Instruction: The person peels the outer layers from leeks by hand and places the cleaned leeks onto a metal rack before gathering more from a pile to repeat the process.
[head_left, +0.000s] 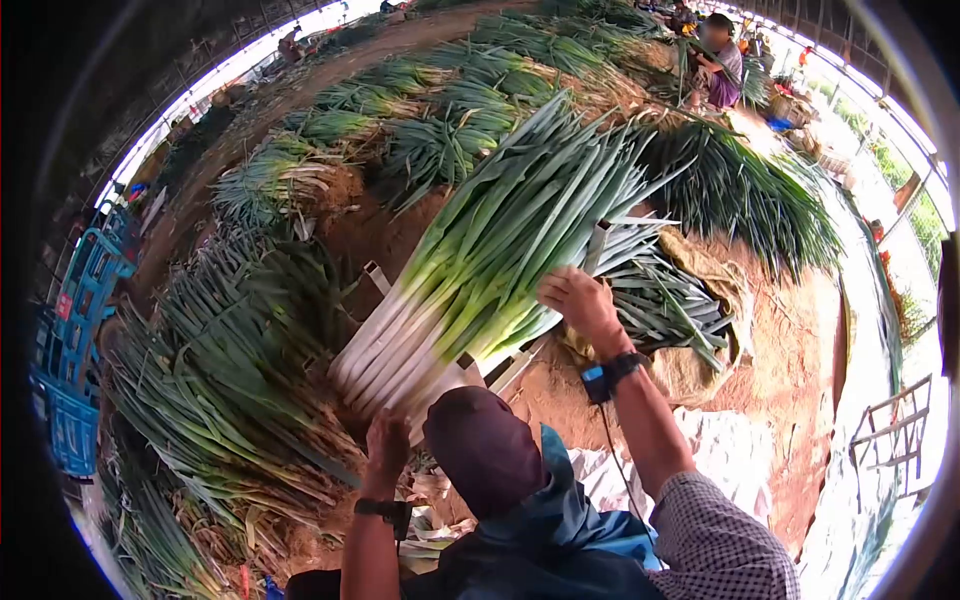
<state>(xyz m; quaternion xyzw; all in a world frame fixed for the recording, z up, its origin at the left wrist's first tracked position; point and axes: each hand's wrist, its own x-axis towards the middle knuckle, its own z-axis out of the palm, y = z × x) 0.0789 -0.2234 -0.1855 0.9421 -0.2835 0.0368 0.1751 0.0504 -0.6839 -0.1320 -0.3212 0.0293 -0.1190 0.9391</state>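
A large bundle of green onions [500,230] lies slantwise in front of me on a metal frame [376,278], white stalks at the lower left and green leaves at the upper right. My right hand [580,298] rests at the bundle's right side, its fingers bent and pressed together; what they hold, if anything, is hidden. Beside the white stalk ends is my left hand [388,438], slightly blurred, its fingers mostly hidden from view.
Piles of leafy onions [220,370] lie on the left, with more behind. A sack of leaves [690,310] and a dark green pile [750,190] are at the right. Blue crates [70,400] stand far left. Another person [722,70] sits at the back right.
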